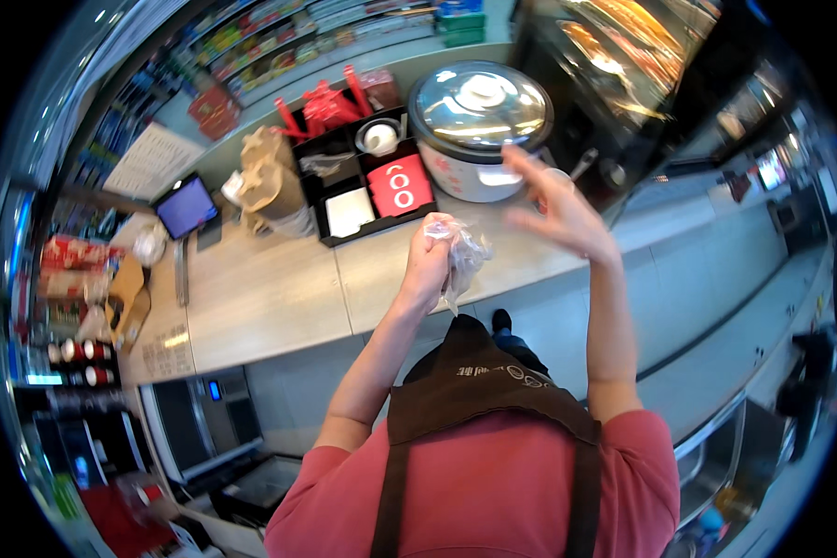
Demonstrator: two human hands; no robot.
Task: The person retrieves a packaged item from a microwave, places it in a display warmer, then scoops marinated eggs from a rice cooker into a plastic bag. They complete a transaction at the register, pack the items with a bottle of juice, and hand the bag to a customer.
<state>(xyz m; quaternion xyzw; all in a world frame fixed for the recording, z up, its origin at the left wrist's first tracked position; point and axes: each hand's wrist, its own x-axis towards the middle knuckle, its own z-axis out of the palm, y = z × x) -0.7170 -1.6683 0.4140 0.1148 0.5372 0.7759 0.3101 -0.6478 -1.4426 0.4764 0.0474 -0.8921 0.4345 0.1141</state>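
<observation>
My left hand [428, 256] is closed around a crumpled clear plastic bag [467, 260], which hangs down over the near edge of the counter. To its right, my right hand [572, 219] is raised with the fingers apart and nothing visible in them; it is slightly blurred. Its fingertips come in front of the right side of a white rice cooker [465, 177] with a shiny lid [482, 98]. Whether they touch the cooker I cannot tell. Beyond my left hand stands a black divided organizer [322, 209] with red packets [398, 186] and white napkins [349, 212].
Brown paper bags [272, 186] and a tablet [186, 206] stand on the counter [251, 288] to the left. A glass food warmer [614, 65] is at the far right. Tongs or a spoon handle [583, 165] show beside the cooker. An oven-like appliance [205, 418] sits below the counter.
</observation>
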